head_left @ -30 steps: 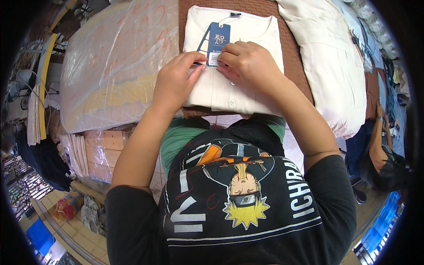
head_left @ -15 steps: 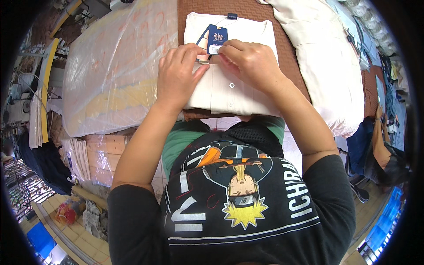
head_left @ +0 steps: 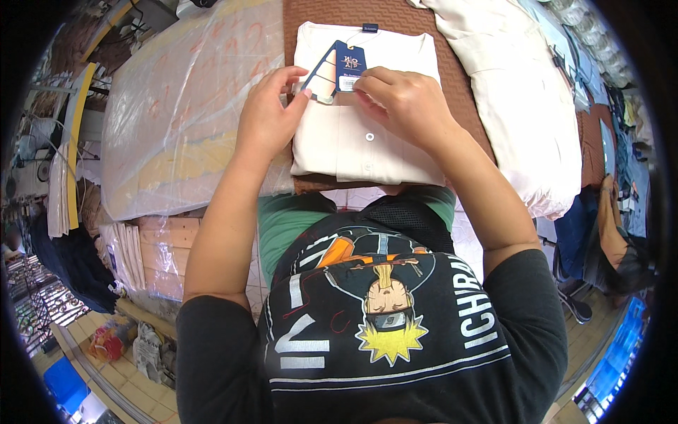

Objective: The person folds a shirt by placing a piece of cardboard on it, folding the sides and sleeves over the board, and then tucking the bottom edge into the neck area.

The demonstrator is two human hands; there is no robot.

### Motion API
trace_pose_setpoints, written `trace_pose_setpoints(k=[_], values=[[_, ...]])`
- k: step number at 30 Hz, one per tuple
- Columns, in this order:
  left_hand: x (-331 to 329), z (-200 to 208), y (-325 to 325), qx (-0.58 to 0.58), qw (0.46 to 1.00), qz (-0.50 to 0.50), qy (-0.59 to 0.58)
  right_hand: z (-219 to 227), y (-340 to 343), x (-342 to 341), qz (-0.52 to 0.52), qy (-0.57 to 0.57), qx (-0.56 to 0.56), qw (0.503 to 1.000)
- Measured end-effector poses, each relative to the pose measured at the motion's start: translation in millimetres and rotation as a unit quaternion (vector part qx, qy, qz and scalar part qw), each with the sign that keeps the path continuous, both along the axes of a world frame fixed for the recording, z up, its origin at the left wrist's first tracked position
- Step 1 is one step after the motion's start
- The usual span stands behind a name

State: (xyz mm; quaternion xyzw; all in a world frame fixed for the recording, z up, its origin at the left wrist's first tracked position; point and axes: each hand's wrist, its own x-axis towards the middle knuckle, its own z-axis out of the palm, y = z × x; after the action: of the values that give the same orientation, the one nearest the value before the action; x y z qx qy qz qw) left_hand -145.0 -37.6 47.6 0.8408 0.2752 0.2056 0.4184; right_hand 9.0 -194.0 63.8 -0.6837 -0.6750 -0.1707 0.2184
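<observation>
A folded cream shirt (head_left: 402, 148) lies front up with its collar end away from me. On its upper part rests a navy hang tag (head_left: 351, 60) with a white sticker, on a thin string near the dark neck label (head_left: 369, 28). Beneath and left of it fans out a second tag (head_left: 325, 75), pale with a navy border. My right hand (head_left: 406, 102) pinches the navy tag's lower right corner between thumb and fingers. At the shirt's left edge, my left hand (head_left: 270, 112) has thumb and fingers apart, its thumb tip close by the second tag's lower left corner.
The shirt lies on a brown patterned cloth (head_left: 466, 106). A clear plastic-wrapped bundle (head_left: 191, 106) fills the left side. More cream garments (head_left: 526, 120) are piled to the right. At the far right, another person's arm (head_left: 609, 226) shows. Stacked garments (head_left: 123, 254) sit lower left.
My left hand has moved left, off the tags, and its fingers have spread. The second tag now shows more fully beside the navy one. My right hand stays nearly in place.
</observation>
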Motion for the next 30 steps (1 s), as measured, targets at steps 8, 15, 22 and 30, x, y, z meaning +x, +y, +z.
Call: trace_pose_setpoints(k=[8,15,22,30], values=[[2,-1,5,0.33,0.941,-0.067,0.026,3,-3,-1,-0.011,0.001,0.005,1.0],[16,11,17,0.308,0.943,-0.073,-0.106,15,11,-3,0.029,0.081,0.083,0.993],[20,21,16,0.322,0.936,-0.077,-0.116,19,17,7,0.043,0.107,0.048,0.992],[21,17,19,0.316,0.936,-0.096,-0.124,20,18,13,0.066,0.136,0.022,0.988]])
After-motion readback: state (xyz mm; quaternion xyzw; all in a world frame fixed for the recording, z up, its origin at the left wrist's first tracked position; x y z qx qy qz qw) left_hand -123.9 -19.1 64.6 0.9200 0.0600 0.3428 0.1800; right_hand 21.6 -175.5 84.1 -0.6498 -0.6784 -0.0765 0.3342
